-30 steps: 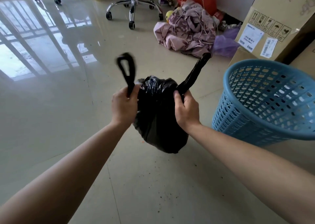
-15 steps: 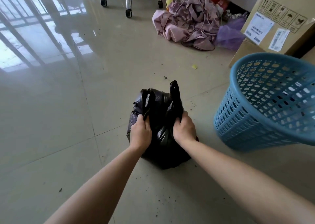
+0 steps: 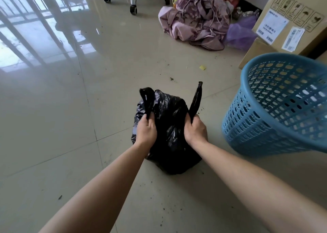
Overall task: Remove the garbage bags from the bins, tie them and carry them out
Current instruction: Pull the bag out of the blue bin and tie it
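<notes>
1. The black garbage bag (image 3: 169,130) sits bulging on the floor (image 3: 70,126), out of the bin. Its plastic is opaque, so we cannot tell what it holds.
2. The blue bin (image 3: 265,123) stands to the right of the right-hand fingers, near the bag but apart from it. Through its mouth we see only its own perforated wall.
3. Both bare forearms reach forward and down. The left hand (image 3: 146,129) and right hand (image 3: 195,129) are at the top of the bag, backs towards us, with crumpled plastic between them.
4. The left fingers (image 3: 149,120) are curled tight round the left handle loop (image 3: 146,100), which stands up just beyond them.
5. The right fingers (image 3: 194,119) are clenched round the right handle (image 3: 196,100), a twisted strip rising above them.
6. Well beyond the fingers we see a heap of pinkish cloth (image 3: 198,23), with a cardboard box (image 3: 292,20) to its right.
</notes>
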{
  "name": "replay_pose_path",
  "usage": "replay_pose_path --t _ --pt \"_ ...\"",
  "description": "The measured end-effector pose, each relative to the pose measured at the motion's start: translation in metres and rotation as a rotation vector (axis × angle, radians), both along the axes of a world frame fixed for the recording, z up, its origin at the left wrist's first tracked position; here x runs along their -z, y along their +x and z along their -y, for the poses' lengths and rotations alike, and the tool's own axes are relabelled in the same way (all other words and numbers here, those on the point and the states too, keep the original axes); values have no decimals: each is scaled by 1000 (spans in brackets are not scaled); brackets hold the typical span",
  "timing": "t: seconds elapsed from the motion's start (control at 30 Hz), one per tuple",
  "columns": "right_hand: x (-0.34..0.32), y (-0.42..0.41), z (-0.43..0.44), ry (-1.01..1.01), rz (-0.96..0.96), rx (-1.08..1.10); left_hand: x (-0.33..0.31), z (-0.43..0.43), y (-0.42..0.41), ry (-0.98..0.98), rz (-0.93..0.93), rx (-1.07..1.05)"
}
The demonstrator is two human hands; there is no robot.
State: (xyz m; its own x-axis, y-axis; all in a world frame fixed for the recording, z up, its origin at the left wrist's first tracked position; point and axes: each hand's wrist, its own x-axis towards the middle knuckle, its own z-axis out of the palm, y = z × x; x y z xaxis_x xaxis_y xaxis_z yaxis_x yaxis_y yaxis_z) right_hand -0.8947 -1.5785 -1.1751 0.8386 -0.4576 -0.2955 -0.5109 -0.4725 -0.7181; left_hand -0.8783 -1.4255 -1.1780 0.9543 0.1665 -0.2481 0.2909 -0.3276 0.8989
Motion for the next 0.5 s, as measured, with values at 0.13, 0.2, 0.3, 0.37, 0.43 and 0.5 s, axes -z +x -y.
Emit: replay_pose_path --t 0.13,0.2,0.3,0.37,0.43,0.5 --pt "-16 6 -4 -74 45 7 -34 13 7 -50 82 -321" --pt "-23 11 1 -133 37 -14 -43 11 14 -6 62 -399" --pt "-30 16 13 -145 1 37 -44 -3 17 28 14 -368" --pt "-32 17 18 -95 13 66 -40 -10 16 -16 38 -296" --pt "-36 17 21 -84 62 43 -44 -17 17 -67 118 -214" --pt "-39 18 26 -114 160 -31 -57 -21 21 -134 212 -124"
